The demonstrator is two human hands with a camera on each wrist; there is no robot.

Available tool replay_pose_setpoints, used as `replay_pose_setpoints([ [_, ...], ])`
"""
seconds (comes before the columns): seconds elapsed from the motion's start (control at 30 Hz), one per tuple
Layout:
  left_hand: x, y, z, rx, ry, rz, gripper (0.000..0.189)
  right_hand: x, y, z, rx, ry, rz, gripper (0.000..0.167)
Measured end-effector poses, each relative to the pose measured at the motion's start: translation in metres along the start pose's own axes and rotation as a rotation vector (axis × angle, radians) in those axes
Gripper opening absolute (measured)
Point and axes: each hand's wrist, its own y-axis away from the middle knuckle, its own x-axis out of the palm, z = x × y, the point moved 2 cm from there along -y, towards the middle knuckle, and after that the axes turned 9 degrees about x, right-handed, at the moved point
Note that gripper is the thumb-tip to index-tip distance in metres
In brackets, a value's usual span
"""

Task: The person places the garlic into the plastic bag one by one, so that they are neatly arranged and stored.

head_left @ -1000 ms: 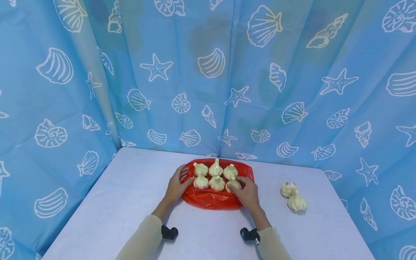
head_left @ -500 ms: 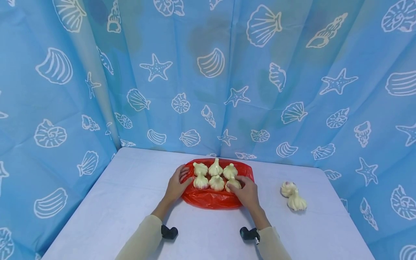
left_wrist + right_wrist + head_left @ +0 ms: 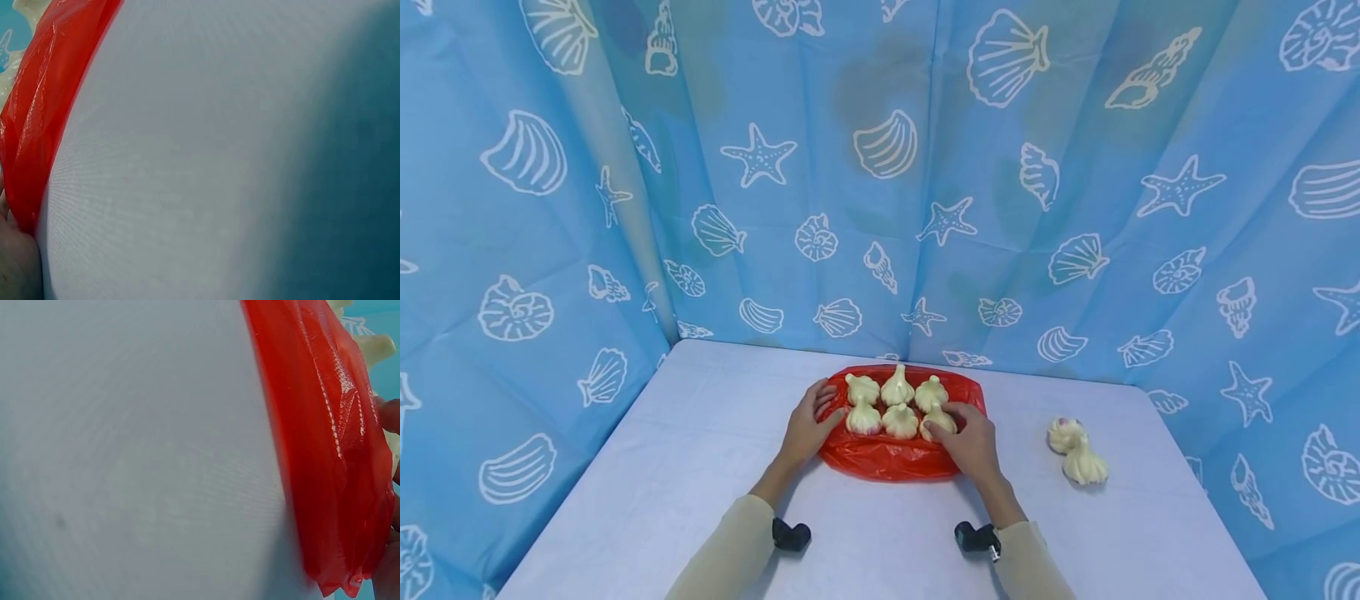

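In the head view a red plastic bag (image 3: 887,462) lies with its top spread, bearing several garlic bulbs in two rows. My left hand (image 3: 806,429) holds the bag's left end, thumb over the edge beside the front-left garlic bulb (image 3: 864,419). At the right end my right hand (image 3: 972,442) grips the front-right garlic bulb (image 3: 938,421) between thumb and fingers. The wrist views catch only the sides of the bag (image 3: 44,94), part of the left hand (image 3: 19,262), and fingertips (image 3: 390,417) of the right hand at the bag's edge.
Two more garlic bulbs (image 3: 1078,454) lie touching on the white table (image 3: 880,542), right of the bag. A blue curtain (image 3: 820,275) printed with shells and starfish hangs behind the table and along both sides. Dark wrist devices (image 3: 792,537) show at both sleeves.
The right fingers have shifted very slightly on the front-right garlic bulb. The left hand, the bag and the other garlic bulbs stay in place.
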Motion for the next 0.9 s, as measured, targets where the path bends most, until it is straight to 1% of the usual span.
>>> replay_pose_setpoints([
  [0.2,0.000,-0.001,0.000,0.005,0.003,0.001,0.067,-0.005,0.000,0.002,0.013,-0.002,0.008,0.054],
  [0.47,0.001,0.000,0.000,-0.018,-0.028,-0.002,0.066,-0.016,-0.003,0.005,0.019,0.019,-0.010,0.048],
  [0.7,0.000,0.000,0.001,-0.018,-0.023,-0.008,0.065,-0.032,-0.003,0.009,0.009,0.013,-0.025,0.049],
  [0.9,0.002,-0.001,0.002,-0.027,-0.023,-0.002,0.066,-0.053,-0.005,0.006,-0.015,0.006,-0.038,0.050],
])
